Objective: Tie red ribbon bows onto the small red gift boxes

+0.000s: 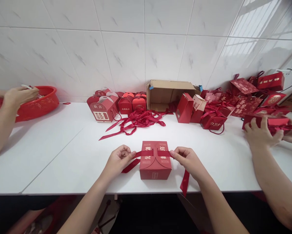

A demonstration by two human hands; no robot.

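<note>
Straight in front of me, near the table's front edge, stands a red gift box point(153, 174) with pale lettering and curved top flaps closed. A dark red ribbon point(146, 153) runs through slots in its top and comes out on both sides. My left hand point(120, 159) pinches the ribbon's left end between thumb and finger, beside the box. On the opposite side my right hand point(188, 161) pinches the right end, whose tail hangs at the table's edge. Neither hand's fingers touch the box walls.
Behind the box lies a heap of loose ribbons point(143, 119). Red boxes point(104, 109) and an open cardboard carton point(170, 85) line the wall. Many gift boxes point(245, 104) pile up at right, where another person's hands point(263, 133) handle one. At left, someone's hand point(20, 96) is over a red basket point(44, 104).
</note>
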